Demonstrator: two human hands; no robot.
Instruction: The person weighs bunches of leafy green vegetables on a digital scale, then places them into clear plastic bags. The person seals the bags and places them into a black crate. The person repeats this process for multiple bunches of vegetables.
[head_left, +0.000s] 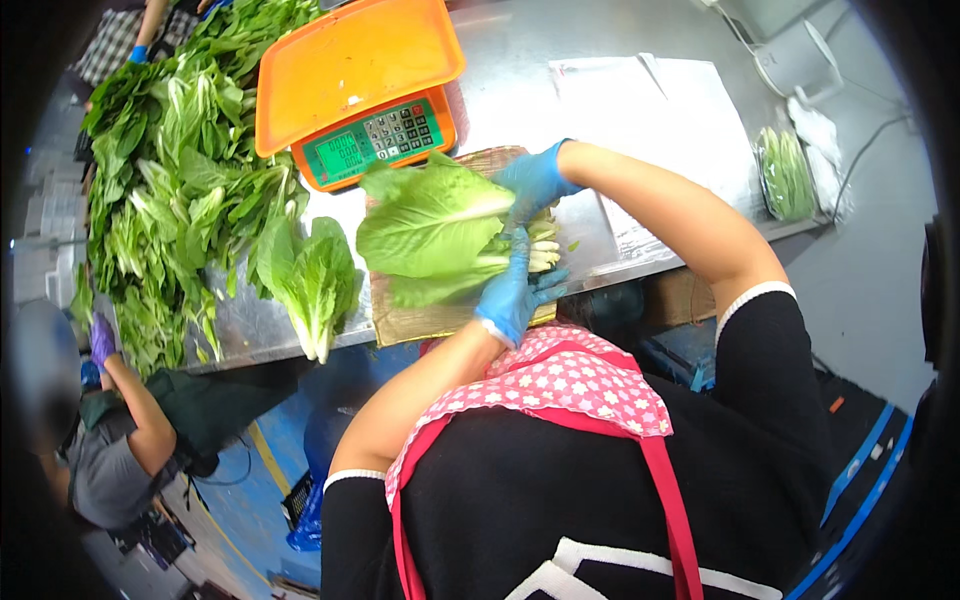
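A bunch of pale green romaine-type lettuce (442, 217) lies before me with its white cut stem ends (543, 251) to the right. My right hand (534, 184), in a blue glove, grips the far side of the bunch near the leaf bases. My left hand (510, 292), also blue-gloved, clasps its near side; one digit reaches across the stems and the other fingers are spread. Under the bunch is a brown, worn mat (412, 319) at the table's front edge. Part of the stems is hidden by my hands.
An orange weighing scale (360, 75) stands beyond the bunch. A separate lettuce bunch (311, 292) and a large heap of greens (172, 172) are at left. White plastic bags (652, 120) and bagged greens (785, 172) lie right. A purple-gloved co-worker's hand (103, 341) is far left.
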